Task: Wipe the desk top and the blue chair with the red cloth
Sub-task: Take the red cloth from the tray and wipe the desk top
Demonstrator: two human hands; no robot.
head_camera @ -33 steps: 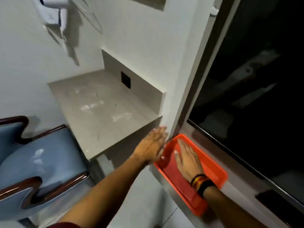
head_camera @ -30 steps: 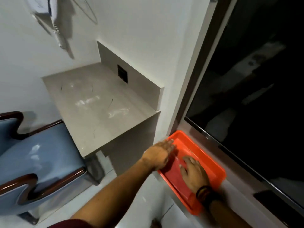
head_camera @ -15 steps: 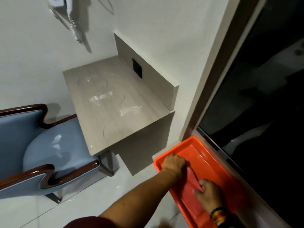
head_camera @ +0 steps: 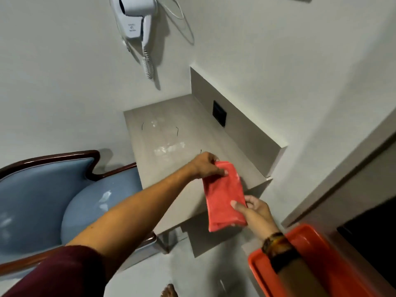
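1. Hands first: the left hand [head_camera: 206, 166] pinches the far top corner of the red cloth [head_camera: 224, 195], fingers curled closed around the edge, and the right hand [head_camera: 254, 209] grips the cloth's right side near its lower end, thumb laid on top and fingers tucked beneath.
2. Red cloth: folded into a long strip, it is held stretched between both hands over the near right part of the counter [head_camera: 171, 136], at about 5 o'clock from the counter's middle. Whether its underside touches the surface cannot be told.
3. Counter: a pale grey top set into the wall corner, with a raised back panel along its right side that carries a dark socket plate [head_camera: 219, 113].
4. Dirt: white smears [head_camera: 169, 147] lie near the counter's middle, at about 11 o'clock from the cloth, and thin dark hair-like strands [head_camera: 177, 131] lie further back.
5. Blue chair [head_camera: 70, 202]: it stands at 9 o'clock from the counter, just beside its left edge, with a dark wooden frame and pale marks on the seat.
6. Orange tray [head_camera: 308, 269]: at 5 o'clock in the view, on a ledge under the right forearm, which wears a dark and yellow bracelet [head_camera: 276, 241].
7. Hair dryer [head_camera: 136, 18]: white, mounted on the wall at 12 o'clock above the counter, its coiled cord hanging down.
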